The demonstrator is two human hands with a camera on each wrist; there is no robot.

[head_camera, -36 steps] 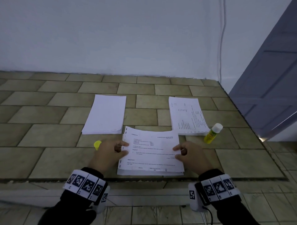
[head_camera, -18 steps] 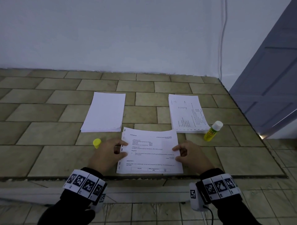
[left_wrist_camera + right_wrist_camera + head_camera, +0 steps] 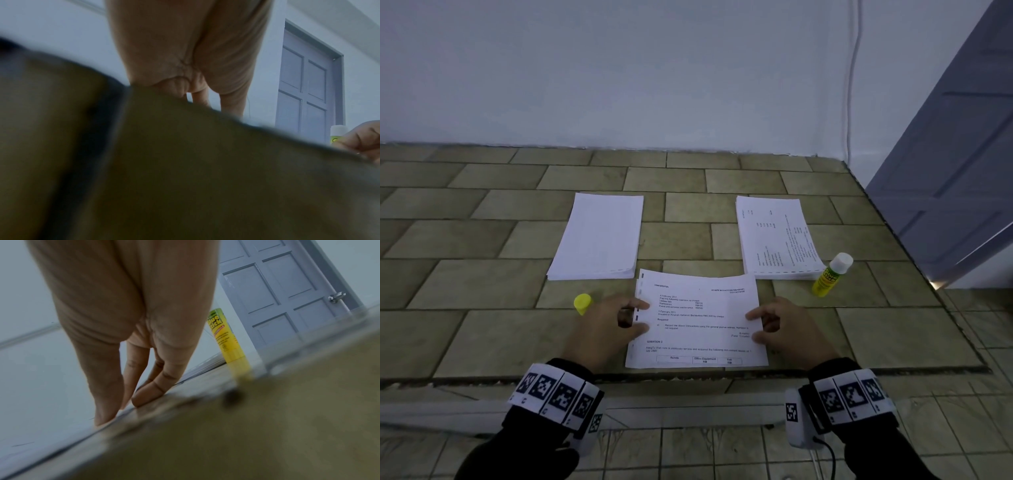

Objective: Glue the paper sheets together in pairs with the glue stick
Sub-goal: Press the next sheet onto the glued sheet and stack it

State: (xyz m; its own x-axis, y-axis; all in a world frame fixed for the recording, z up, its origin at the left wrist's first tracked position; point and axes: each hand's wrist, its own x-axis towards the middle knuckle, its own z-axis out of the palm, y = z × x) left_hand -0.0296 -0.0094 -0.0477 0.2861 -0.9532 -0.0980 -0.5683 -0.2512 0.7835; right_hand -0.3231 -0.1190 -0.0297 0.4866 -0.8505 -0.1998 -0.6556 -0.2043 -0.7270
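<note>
A printed sheet (image 3: 697, 318) lies flat on the tiled ledge, squared over another sheet beneath it. My left hand (image 3: 640, 317) rests its fingertips on the sheet's left edge. My right hand (image 3: 755, 325) presses its right edge, and the right wrist view shows its fingers (image 3: 148, 394) straight, with the tips down on the paper. The yellow glue stick (image 3: 830, 274) stands tilted at the right, white end up, with its label showing (image 3: 226, 337). Its yellow cap (image 3: 582, 303) lies just left of my left hand. In the left wrist view the tiles hide my fingertips.
A stack of blank sheets (image 3: 597, 236) lies at the back left and a stack of printed sheets (image 3: 774, 236) at the back right, beside the glue stick. The ledge's front edge (image 3: 688, 373) runs just below the sheet. A grey door (image 3: 945, 171) stands at the right.
The top sheet has slid into line with the sheet under it, whose lower edge no longer sticks out. Both hands stay at the sheet's sides.
</note>
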